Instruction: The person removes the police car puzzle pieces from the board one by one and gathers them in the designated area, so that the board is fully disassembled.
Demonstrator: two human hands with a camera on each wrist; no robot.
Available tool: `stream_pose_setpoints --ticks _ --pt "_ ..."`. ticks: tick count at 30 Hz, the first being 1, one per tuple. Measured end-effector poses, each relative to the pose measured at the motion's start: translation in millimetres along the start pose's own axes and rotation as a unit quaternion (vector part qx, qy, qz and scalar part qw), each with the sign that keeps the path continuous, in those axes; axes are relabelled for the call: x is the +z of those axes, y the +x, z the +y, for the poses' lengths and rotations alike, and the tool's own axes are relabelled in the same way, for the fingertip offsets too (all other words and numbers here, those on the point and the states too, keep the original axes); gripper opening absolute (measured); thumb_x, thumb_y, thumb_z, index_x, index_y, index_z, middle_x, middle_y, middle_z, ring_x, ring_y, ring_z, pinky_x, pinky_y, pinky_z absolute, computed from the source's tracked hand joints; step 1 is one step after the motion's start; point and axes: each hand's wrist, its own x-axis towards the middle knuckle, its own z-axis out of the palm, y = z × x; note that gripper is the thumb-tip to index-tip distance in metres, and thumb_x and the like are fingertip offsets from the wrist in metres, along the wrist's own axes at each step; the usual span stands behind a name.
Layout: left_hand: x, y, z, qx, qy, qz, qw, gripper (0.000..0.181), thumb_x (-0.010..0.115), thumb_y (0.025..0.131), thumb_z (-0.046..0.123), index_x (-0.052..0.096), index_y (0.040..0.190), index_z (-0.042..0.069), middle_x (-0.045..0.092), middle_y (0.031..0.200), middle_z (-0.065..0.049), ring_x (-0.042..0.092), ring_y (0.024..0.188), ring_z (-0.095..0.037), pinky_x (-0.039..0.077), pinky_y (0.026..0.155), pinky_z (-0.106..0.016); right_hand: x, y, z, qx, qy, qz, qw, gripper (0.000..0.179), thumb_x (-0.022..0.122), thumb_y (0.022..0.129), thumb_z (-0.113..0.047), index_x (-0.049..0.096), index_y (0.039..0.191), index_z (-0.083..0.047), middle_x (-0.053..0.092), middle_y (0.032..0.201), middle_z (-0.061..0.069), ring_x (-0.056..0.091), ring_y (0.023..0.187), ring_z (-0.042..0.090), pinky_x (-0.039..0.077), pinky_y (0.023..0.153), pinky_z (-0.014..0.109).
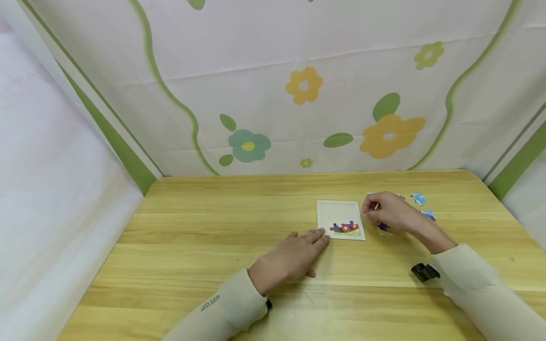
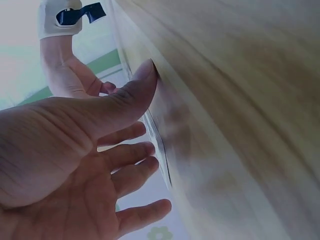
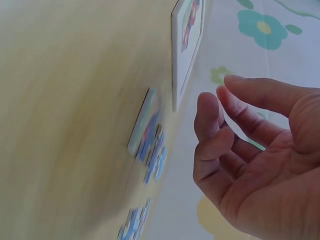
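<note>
A white-bordered jigsaw tray (image 1: 338, 211) lies on the table, with joined pieces showing a red-wheeled picture (image 1: 346, 228) along its lower side. My left hand (image 1: 293, 255) lies flat, its straight fingertips touching the tray's lower left corner. Above the table just right of the tray is my right hand (image 1: 394, 214), fingers bent and thumb close to them. In the right wrist view, nothing shows between that hand's fingertips (image 3: 209, 107). Beneath and beside it lie loose jigsaw pieces; one dark and green piece (image 1: 384, 228) is partly hidden by the hand.
Blue jigsaw pieces (image 1: 418, 199) lie to the right of the right hand, with another blue piece (image 1: 428, 215) close to its wrist. The wooden table (image 1: 204, 227) ends at a flowered curtain (image 1: 264, 94). Black straps hang at both sleeves.
</note>
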Motion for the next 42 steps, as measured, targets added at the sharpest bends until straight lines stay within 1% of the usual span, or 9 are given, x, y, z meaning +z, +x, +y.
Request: stream_pose_setpoints --ticks 3,8,14,20,27,36,42 --pt "-0.6 0.7 -2.2 0.004 0.002 0.003 1.0000 0.089 0.072 0.093 0.043 0.028 0.167 0.020 0.023 0.175 0.002 0.025 0.161 -0.012 0.037 0.125 -0.045 4.9 4.4 -5.7 0.000 0.004 -0.002 1.0000 0.005 0.065 0.098 -0.005 0.068 0.098 -0.002 0.065 0.088 0.010 0.057 0.070 0.018 0.047 0.059 0.028" --pt "-0.6 1.8 -4.4 0.006 0.010 0.003 0.9999 0.087 0.072 0.093 0.046 0.032 0.166 0.021 0.025 0.175 0.003 0.027 0.160 -0.011 0.039 0.124 -0.043 13.1 12.5 -12.5 -0.010 0.003 -0.007 0.9999 0.005 0.067 0.099 -0.007 0.069 0.098 -0.003 0.067 0.089 0.007 0.055 0.074 0.017 0.047 0.061 0.028" --pt "-0.9 3.7 -3.1 0.005 0.012 0.002 0.9999 0.087 0.072 0.093 0.046 0.032 0.166 0.019 0.026 0.174 0.002 0.027 0.160 -0.011 0.039 0.124 -0.042 19.3 18.1 -16.4 -0.014 0.028 -0.024 0.9992 0.007 0.065 0.097 -0.003 0.069 0.101 0.000 0.068 0.092 0.010 0.060 0.077 0.020 0.051 0.065 0.028" --pt "-1.7 6.1 -0.2 0.001 0.009 -0.003 1.0000 0.087 0.076 0.092 0.043 0.034 0.165 0.017 0.027 0.174 0.000 0.028 0.160 -0.011 0.037 0.126 -0.041 24.5 22.9 -18.5 -0.015 0.055 -0.047 0.9973 0.006 0.063 0.098 0.000 0.067 0.102 0.003 0.067 0.091 0.014 0.064 0.074 0.021 0.055 0.065 0.031" --pt "-1.3 7.8 -0.3 0.004 0.015 -0.003 0.9999 0.088 0.077 0.092 0.042 0.035 0.164 0.016 0.027 0.174 0.001 0.030 0.159 -0.011 0.037 0.125 -0.038 28.7 26.2 -18.5 -0.009 0.070 -0.063 0.9955 0.007 0.061 0.099 0.001 0.066 0.102 0.005 0.065 0.091 0.012 0.061 0.074 0.020 0.054 0.064 0.029" --pt "-3.1 8.0 -1.7 0.011 0.007 -0.013 0.9998 0.088 0.076 0.092 0.042 0.033 0.165 0.016 0.025 0.175 0.001 0.032 0.158 -0.011 0.036 0.126 -0.038 29.9 27.1 -20.4 -0.002 0.084 -0.073 0.9938 0.009 0.057 0.100 0.004 0.066 0.102 0.006 0.064 0.088 0.012 0.059 0.071 0.019 0.054 0.062 0.028" --pt "-3.1 8.1 -2.0 0.016 0.002 -0.013 0.9998 0.087 0.075 0.093 0.041 0.033 0.165 0.015 0.026 0.174 0.000 0.035 0.157 -0.013 0.036 0.126 -0.038 31.5 28.7 -18.0 0.005 0.083 -0.077 0.9936 0.015 0.054 0.100 0.005 0.068 0.102 0.006 0.064 0.086 0.010 0.057 0.071 0.018 0.052 0.061 0.027"
